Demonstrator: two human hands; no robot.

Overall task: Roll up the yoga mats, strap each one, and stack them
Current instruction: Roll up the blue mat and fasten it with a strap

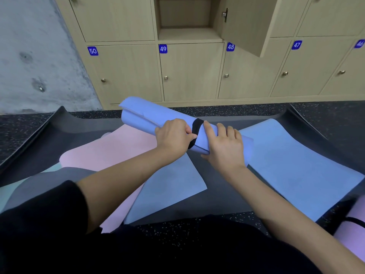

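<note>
A rolled blue yoga mat (146, 117) lies across the middle of the floor, above flat mats. A black strap (196, 127) wraps around the roll near its right part. My left hand (173, 137) pinches the strap at its near side. My right hand (227, 145) rests on the roll just right of the strap, its index finger stretched out beside the band. Under the roll lie flat mats: a pink one (110, 153), a blue one (171, 184), another blue one (292, 163), all on a large dark mat (223, 188).
Wooden lockers numbered 46 to 50 line the back; one upper locker door (246, 22) hangs open. A concrete wall (35, 56) stands at the left. A rolled pink mat with a black strap (353, 232) lies at the right edge. Speckled black floor surrounds the mats.
</note>
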